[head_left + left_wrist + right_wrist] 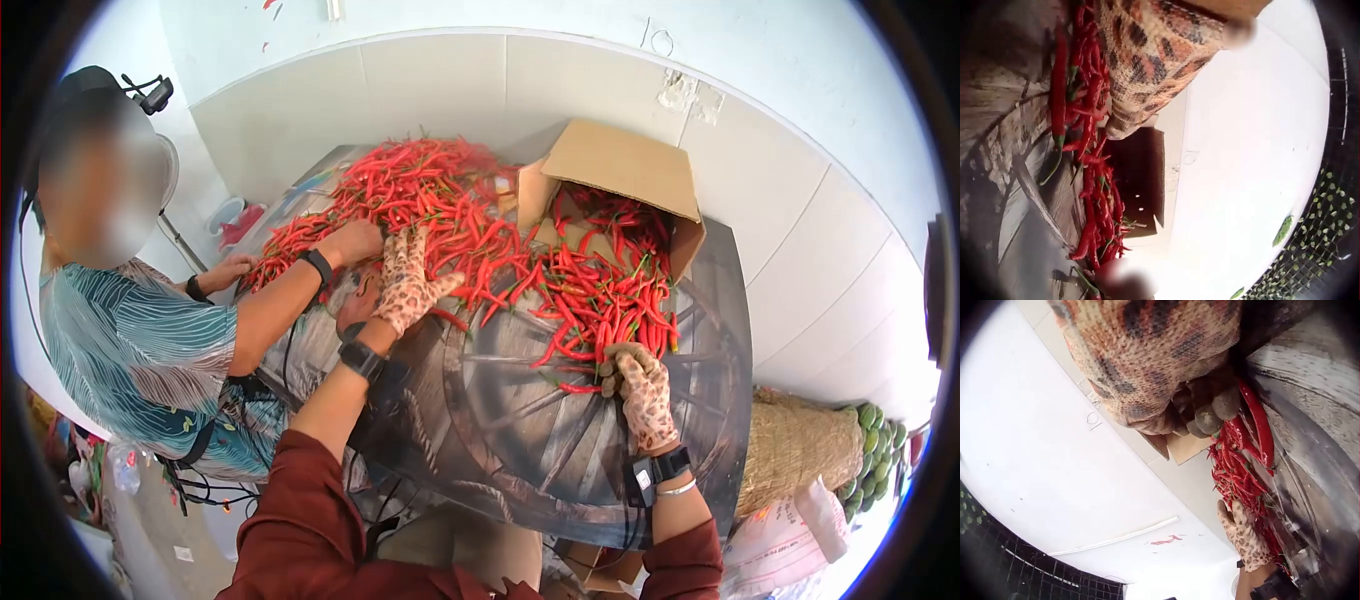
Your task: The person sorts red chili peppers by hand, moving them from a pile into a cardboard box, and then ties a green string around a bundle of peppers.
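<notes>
Red chili peppers (420, 185) with green stems lie in a long heap across a table (715, 370) printed with a wooden wheel. My left hand (405, 285), in a leopard-print glove, reaches to the near side of the heap with fingers straight and thumb spread. In the left wrist view, a single chili (1059, 87) lies below that glove. My right hand (642, 395), in a matching glove with dirty fingertips (1225, 403), curls its fingers at the heap's near right end. It pinches a red chili pepper (1260, 425), which sticks out past the fingertips.
A cardboard box (620, 165) lies on its side at the back right, chilies spilling from its mouth. At left, another person (160, 320) works with both hands at the heap, one arm close beside my left hand. A woven bundle (800, 450) and a white sack (780, 540) stand right of the table.
</notes>
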Motion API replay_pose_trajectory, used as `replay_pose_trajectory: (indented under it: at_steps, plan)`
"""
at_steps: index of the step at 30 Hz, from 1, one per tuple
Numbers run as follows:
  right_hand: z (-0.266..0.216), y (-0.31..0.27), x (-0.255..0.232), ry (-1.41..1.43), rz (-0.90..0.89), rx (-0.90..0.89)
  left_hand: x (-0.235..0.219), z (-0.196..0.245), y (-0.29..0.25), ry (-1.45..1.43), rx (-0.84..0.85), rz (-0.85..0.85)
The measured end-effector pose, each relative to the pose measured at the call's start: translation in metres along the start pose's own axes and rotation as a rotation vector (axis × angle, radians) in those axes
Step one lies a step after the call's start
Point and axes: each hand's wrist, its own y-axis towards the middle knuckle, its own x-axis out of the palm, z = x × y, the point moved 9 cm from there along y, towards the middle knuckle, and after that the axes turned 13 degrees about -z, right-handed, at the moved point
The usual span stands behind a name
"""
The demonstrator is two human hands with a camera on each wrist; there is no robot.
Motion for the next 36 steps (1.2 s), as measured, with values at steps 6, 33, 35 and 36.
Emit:
replay_pose_trajectory:
  at_steps: [6,33,35,36]
  plan:
    - [0.003,-0.001,-0.003,0.002,0.022,0.023,0.051,0.010,0.032,-0.044,-0.150,-0.170]
    - [0.002,0.000,0.000,0.048,-0.011,0.019,0.061,0.079,-0.023,0.046,0.192,-0.278]
    - [0.001,0.001,0.000,0.052,-0.019,0.019,0.051,0.090,-0.023,0.027,0.240,-0.192]
    - [0.002,0.000,0.000,0.061,-0.016,0.028,0.037,0.100,-0.028,0.010,0.278,-0.113]
